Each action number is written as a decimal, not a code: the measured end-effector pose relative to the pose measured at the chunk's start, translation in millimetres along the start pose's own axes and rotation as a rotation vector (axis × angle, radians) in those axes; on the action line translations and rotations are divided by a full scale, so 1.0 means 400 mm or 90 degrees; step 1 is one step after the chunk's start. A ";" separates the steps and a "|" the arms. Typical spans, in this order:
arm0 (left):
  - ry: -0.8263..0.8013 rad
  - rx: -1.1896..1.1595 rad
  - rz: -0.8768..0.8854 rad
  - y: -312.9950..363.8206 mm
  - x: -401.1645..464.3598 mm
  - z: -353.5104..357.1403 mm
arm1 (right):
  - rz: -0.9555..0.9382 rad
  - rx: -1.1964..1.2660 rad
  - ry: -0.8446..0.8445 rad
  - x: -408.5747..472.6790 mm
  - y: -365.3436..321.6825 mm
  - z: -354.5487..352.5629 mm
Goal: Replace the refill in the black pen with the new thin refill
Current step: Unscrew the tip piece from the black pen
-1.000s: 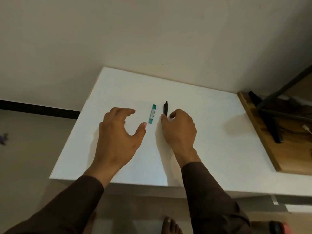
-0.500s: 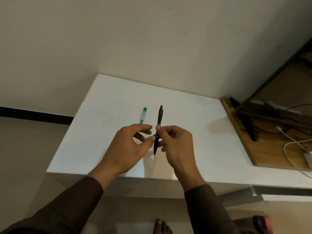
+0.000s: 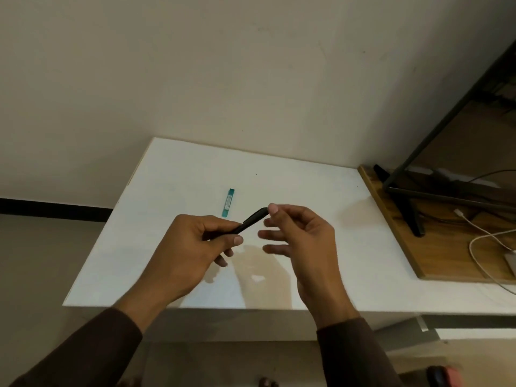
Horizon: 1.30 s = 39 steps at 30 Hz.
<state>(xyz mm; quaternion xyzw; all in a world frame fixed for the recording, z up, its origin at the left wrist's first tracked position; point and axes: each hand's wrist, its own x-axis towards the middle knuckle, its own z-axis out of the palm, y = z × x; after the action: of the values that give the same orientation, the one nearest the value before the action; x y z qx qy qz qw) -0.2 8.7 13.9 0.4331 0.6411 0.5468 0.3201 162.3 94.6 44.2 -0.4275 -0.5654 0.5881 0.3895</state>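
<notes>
A person's view looking down at a white table (image 3: 321, 191) pushed against a plain wall, with both hands raised just above its near half. The job of changing the pen's refill looks to be at its very start: the black pen (image 3: 250, 222) is off the table and in hand, but it appears whole, with no part unscrewed and no old refill drawn out. A small teal packet (image 3: 227, 202), which probably holds the new thin refill, lies flat and unopened on the table just beyond the pen's far end, touched by neither hand. Opening the pen, pulling the old refill, fitting the new one and closing the pen up all seem left to do. The left hand (image 3: 192, 252) is closed around the pen's near end, fingers curled over the barrel and the thumb pressed along its side, so the pen slants up and away toward the right. The right hand (image 3: 304, 244) sits beside the pen's far end with its palm turned inward; one fingertip touches the pen's tip, though whether it pinches it cannot be told, and the other fingers are spread loosely open, holding nothing. Dark sleeves cover both forearms. To the right of the table is a wooden board (image 3: 405, 241) with a dark metal stand and a white cable on it.
</notes>
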 end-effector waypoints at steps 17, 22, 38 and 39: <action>-0.013 0.050 0.006 0.013 -0.008 -0.005 | -0.004 0.023 -0.030 0.014 0.000 -0.013; -0.023 0.057 0.021 0.016 -0.002 -0.007 | 0.001 0.035 -0.038 0.014 -0.003 -0.015; -0.017 0.040 -0.003 0.015 -0.006 -0.010 | -0.014 -0.076 0.059 0.052 0.004 -0.112; -0.014 0.039 -0.005 0.014 -0.007 -0.008 | -0.017 -0.140 0.087 0.062 0.015 -0.124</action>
<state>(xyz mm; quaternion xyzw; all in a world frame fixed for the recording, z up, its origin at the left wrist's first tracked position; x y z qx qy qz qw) -0.6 5.2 19.9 0.4462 0.6554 0.5211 0.3158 201.1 134.2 37.0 -0.4992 -0.6045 0.4867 0.3853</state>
